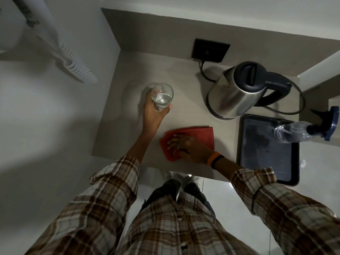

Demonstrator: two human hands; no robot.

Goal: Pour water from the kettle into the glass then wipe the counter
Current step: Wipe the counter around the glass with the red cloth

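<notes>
A clear glass (pixel 162 96) with some water in it is gripped by my left hand (pixel 154 107) over the left part of the beige counter (pixel 125 115). I cannot tell whether the glass rests on the counter or is lifted. My right hand (pixel 185 145) presses flat, fingers spread, on a folded red cloth (pixel 200 134) near the counter's front edge. The steel kettle (pixel 233 92) with black lid and handle stands upright at the back right, its cord running to a black wall socket (pixel 210 50).
A dark tray (pixel 265 173) lies at the right front of the counter, and a clear spray bottle (pixel 298 131) with a blue trigger stands at its far corner. A white wall borders the counter on the left; a white ledge rises on the right.
</notes>
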